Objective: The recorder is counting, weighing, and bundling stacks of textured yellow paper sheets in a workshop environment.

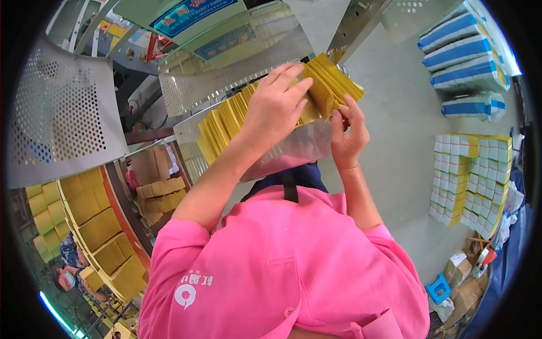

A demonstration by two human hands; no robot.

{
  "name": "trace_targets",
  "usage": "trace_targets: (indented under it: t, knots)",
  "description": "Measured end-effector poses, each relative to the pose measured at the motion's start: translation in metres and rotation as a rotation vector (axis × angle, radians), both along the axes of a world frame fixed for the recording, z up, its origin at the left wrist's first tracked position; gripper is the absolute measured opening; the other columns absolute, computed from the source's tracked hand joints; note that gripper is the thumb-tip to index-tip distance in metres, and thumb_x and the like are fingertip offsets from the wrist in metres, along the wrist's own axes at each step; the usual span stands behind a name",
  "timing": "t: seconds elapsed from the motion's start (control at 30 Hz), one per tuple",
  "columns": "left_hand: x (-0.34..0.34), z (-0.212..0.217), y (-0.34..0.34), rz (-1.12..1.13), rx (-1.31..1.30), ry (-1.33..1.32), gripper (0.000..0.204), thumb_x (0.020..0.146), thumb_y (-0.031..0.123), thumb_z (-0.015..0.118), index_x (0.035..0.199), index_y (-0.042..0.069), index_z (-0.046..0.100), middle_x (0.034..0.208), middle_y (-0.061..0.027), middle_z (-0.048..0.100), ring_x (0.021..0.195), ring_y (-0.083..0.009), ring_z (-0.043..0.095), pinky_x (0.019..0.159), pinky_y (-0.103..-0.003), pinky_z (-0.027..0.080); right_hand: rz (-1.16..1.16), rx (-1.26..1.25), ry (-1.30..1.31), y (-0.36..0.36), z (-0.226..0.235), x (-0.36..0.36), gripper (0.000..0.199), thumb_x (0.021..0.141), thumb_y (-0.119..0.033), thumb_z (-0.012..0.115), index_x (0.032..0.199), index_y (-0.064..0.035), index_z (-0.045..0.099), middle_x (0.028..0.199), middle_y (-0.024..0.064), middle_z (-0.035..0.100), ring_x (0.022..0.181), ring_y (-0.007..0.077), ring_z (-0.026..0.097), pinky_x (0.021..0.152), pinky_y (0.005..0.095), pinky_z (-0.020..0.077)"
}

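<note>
A long row of thin yellow paper pieces [226,117] stands on edge along a shiny metal tray [265,161]. My left hand [275,107] lies across the row, its fingers stretched out over the papers. At the right end a section of the row, a yellow paper bundle [333,82], leans apart from the rest with its edges fanned. The thumb and fingers of my right hand [349,133] close on the near lower corner of that bundle. The fingertips of the right hand are partly hidden against the paper.
A perforated metal panel [62,107] and a clear guard [243,51] flank the tray. Stacked yellow paper blocks [101,226] stand at left, near another person [70,271]. Blue-and-white packs [460,56], banded bundles [471,178] and a blue stool [437,288] are at right.
</note>
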State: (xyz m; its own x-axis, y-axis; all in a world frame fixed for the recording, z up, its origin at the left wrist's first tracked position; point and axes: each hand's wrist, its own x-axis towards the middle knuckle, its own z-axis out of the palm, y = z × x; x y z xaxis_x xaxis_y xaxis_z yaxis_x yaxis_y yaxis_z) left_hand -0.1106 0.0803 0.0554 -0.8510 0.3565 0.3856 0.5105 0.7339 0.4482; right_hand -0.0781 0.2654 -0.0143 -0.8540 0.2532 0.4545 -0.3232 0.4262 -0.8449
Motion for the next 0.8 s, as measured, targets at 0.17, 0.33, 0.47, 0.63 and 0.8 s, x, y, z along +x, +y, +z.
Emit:
trace_targets:
  t: [0.17, 0.33, 0.47, 0.63, 0.8]
  knots:
    - [-0.014, 0.001, 0.011, -0.063, -0.105, 0.123, 0.03, 0.076, 0.007, 0.068, 0.106, 0.007, 0.068, 0.126, -0.012, 0.057, 0.124, -0.0289, 0.05, 0.101, -0.043, 0.042, 0.125, 0.241, 0.184, 0.001, 0.009, -0.003, 0.031, 0.082, 0.004, 0.069, 0.112, -0.0027, 0.065, 0.086, 0.01, 0.07, 0.065, 0.0182, 0.065, 0.056, 0.0307, 0.0502]
    - [-0.031, 0.008, 0.007, -0.177, -0.201, 0.117, 0.023, 0.074, 0.004, 0.067, 0.097, 0.006, 0.068, 0.118, -0.0109, 0.06, 0.123, -0.0279, 0.052, 0.101, -0.044, 0.041, 0.178, 0.075, 0.091, 0.0, 0.015, -0.004, 0.03, 0.083, 0.006, 0.066, 0.112, -0.0013, 0.063, 0.093, 0.012, 0.071, 0.078, 0.0213, 0.068, 0.066, 0.0317, 0.0533]
    - [-0.036, 0.035, -0.02, -0.041, -0.012, -0.057, 0.016, 0.08, 0.002, 0.065, 0.096, 0.005, 0.067, 0.104, -0.0093, 0.066, 0.104, -0.0257, 0.063, 0.091, -0.038, 0.048, 0.159, -0.075, -0.022, 0.003, 0.012, -0.003, 0.029, 0.088, 0.005, 0.059, 0.116, 0.0009, 0.06, 0.104, 0.0142, 0.07, 0.091, 0.0237, 0.069, 0.081, 0.0315, 0.0538]
    - [-0.048, 0.053, -0.072, 0.231, 0.926, -0.525, 0.014, 0.094, 0.005, 0.057, 0.108, 0.003, 0.062, 0.101, -0.003, 0.069, 0.089, -0.0113, 0.066, 0.075, -0.027, 0.053, 0.196, -0.028, -0.116, 0.008, 0.021, -0.001, 0.028, 0.09, 0.004, 0.054, 0.118, 0.0022, 0.059, 0.108, 0.0147, 0.069, 0.098, 0.024, 0.068, 0.087, 0.0323, 0.052]
    - [-0.036, 0.042, -0.085, 0.272, 1.346, -0.673, 0.026, 0.094, 0.006, 0.058, 0.119, -0.001, 0.062, 0.108, -0.0074, 0.068, 0.095, -0.0156, 0.067, 0.079, -0.028, 0.055, 0.207, -0.046, -0.142, 0.011, 0.02, -0.002, 0.029, 0.09, 0.005, 0.053, 0.119, 0.0027, 0.059, 0.11, 0.0149, 0.069, 0.101, 0.0237, 0.067, 0.088, 0.0323, 0.0517]
